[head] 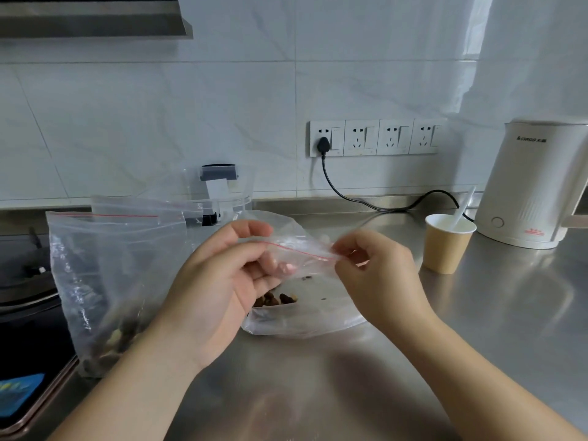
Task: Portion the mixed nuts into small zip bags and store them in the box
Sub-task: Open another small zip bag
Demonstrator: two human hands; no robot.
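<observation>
Both hands [222, 281] pinch small zip bag [302, 253] top.

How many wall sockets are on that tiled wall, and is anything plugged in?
4, in one row on the wall behind the counter: the first socket holds a black plug; the second, third and fourth look unused. None seems hidden.

Soft even daylight, brighter at upper right, dull glare on steel counter [509, 313], wide-angle bending at edges, slightly soft focus
</observation>
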